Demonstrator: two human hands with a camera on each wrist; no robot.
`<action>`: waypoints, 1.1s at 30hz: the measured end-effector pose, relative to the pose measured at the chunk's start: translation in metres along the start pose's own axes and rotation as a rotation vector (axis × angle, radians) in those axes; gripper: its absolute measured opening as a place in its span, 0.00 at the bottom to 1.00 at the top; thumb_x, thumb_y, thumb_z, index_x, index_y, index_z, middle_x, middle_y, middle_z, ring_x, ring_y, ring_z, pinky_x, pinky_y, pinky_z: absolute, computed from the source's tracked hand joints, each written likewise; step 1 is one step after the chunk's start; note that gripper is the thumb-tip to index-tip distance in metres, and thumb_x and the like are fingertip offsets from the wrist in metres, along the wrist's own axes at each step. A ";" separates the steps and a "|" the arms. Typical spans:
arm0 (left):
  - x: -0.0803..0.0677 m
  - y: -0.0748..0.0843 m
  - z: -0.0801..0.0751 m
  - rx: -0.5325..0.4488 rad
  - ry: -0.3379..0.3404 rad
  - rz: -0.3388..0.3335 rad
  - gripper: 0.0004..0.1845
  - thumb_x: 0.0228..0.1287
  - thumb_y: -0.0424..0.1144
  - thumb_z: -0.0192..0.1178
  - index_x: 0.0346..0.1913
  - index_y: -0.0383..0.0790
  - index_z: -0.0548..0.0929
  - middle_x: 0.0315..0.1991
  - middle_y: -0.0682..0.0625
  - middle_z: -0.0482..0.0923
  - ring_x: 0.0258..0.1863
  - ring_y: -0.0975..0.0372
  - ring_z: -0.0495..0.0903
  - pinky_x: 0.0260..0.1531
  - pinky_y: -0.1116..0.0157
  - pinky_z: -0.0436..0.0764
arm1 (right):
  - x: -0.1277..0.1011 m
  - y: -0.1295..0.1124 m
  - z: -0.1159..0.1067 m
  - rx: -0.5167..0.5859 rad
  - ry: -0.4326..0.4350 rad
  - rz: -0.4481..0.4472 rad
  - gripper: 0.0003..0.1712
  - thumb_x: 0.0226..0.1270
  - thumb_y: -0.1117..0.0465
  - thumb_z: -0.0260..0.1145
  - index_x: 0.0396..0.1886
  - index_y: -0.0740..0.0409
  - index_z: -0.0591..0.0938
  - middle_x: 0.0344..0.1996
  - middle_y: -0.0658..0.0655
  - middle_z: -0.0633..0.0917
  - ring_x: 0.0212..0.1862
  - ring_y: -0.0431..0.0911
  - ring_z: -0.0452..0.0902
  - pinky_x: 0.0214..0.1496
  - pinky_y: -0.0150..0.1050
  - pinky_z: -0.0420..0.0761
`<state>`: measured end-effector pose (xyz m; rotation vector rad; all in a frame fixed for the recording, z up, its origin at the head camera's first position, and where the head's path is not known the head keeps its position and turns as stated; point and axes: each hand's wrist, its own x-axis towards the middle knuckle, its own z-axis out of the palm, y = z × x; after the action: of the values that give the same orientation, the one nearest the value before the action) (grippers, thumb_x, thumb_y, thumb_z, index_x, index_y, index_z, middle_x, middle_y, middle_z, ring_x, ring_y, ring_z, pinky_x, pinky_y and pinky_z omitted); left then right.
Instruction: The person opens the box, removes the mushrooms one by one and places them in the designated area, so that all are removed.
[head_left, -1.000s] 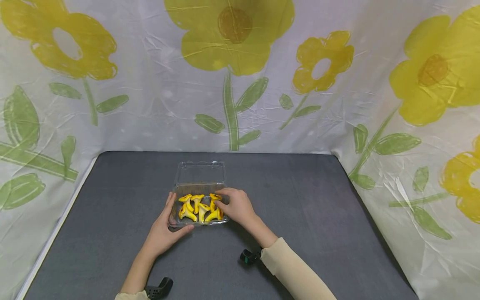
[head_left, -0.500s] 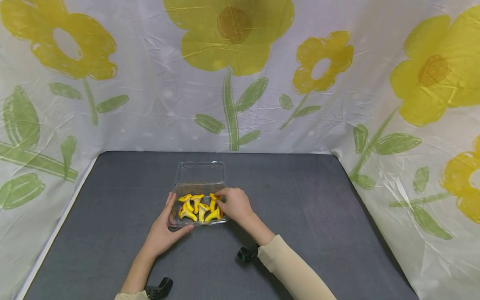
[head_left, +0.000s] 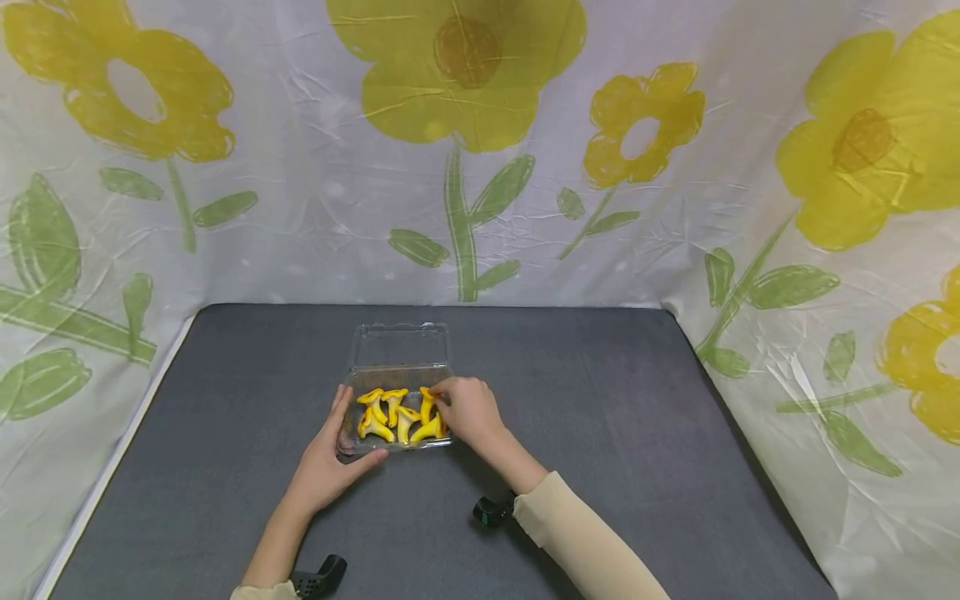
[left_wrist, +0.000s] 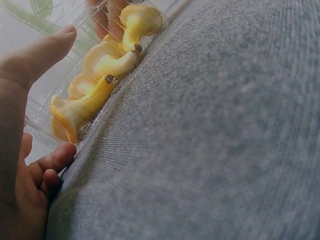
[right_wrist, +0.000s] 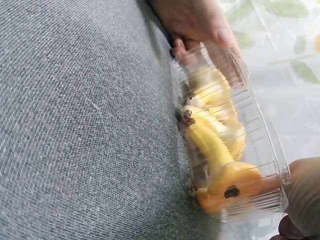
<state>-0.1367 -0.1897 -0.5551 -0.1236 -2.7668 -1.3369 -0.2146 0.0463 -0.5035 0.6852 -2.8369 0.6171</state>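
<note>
A clear hinged plastic clamshell box sits on the table, its lid tipped back. Several yellow chanterelle mushrooms lie inside it. My left hand rests against the box's near left corner, fingers along the left wall and thumb stretched along the front. My right hand reaches in over the right wall and pinches a chanterelle at the back right. In the right wrist view, a chanterelle with a dark spot on its cap shows through the wall, near the right hand.
A dark grey cloth covers the table. A white curtain printed with yellow flowers hangs behind it and at both sides. Black wrist straps show at both cuffs.
My right hand has shifted slightly, and the chanterelle at its fingertips has moved a little to the left inside the box. The left hand and the box have stayed put.
</note>
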 end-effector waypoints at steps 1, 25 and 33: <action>0.000 0.000 0.000 0.002 0.003 0.001 0.61 0.54 0.60 0.72 0.81 0.55 0.41 0.81 0.47 0.37 0.34 0.61 0.70 0.38 0.60 0.72 | 0.000 0.000 0.000 -0.001 0.011 -0.008 0.08 0.65 0.59 0.71 0.42 0.49 0.91 0.39 0.47 0.90 0.27 0.38 0.82 0.20 0.26 0.69; 0.001 -0.004 -0.004 -0.023 0.012 0.034 0.59 0.54 0.58 0.72 0.80 0.57 0.43 0.81 0.49 0.38 0.31 0.66 0.69 0.37 0.66 0.73 | 0.005 0.008 -0.002 0.037 0.229 -0.119 0.09 0.67 0.60 0.70 0.45 0.50 0.90 0.42 0.48 0.90 0.40 0.40 0.86 0.40 0.34 0.83; 0.001 -0.006 -0.007 -0.040 0.002 0.040 0.59 0.54 0.58 0.73 0.80 0.58 0.43 0.81 0.49 0.38 0.28 0.65 0.66 0.30 0.68 0.71 | 0.007 0.015 -0.005 0.235 0.280 -0.058 0.10 0.65 0.61 0.71 0.45 0.49 0.90 0.41 0.49 0.90 0.12 0.35 0.61 0.17 0.28 0.65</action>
<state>-0.1384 -0.1986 -0.5551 -0.1787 -2.7213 -1.3819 -0.2271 0.0575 -0.5027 0.6544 -2.5028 0.9654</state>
